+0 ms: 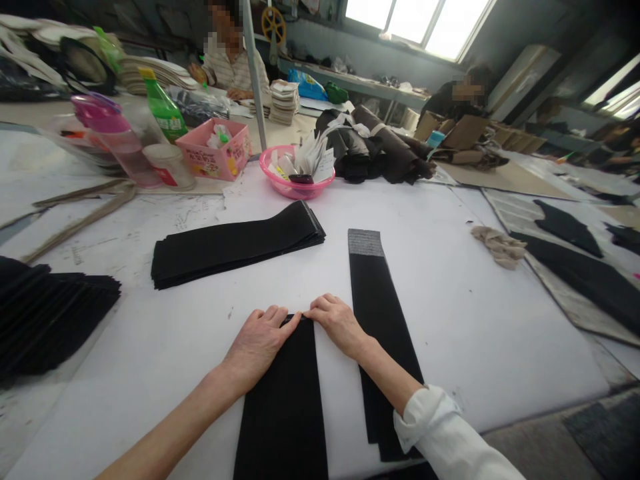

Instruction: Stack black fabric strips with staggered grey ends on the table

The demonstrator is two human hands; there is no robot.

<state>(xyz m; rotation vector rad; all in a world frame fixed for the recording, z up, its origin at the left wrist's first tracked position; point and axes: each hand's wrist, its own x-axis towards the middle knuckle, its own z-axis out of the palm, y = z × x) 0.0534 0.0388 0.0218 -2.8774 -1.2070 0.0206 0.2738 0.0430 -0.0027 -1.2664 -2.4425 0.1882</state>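
Observation:
A long black fabric strip (287,407) lies on the white table (460,320) in front of me. At its far end my left hand (263,340) pinches the edge, thumb and fingers pressed together. My right hand (334,321) meets it there, its fingertips closed on the corner of the same edge. A narrow greyish line shows along that edge between the fingers. Right of my hands lies a stack of black strips (383,300) with grey-striped far ends, partly under my right forearm. Beyond my left hand rests a thicker stack of black strips (235,243).
A fanned pile of black pieces (55,313) sits at the left. Along the back stand a pink basket (300,190), a pink box (215,150), a green bottle (163,107) and a metal pole (255,80). A crumpled beige cloth (499,247) lies right. Two people sit beyond.

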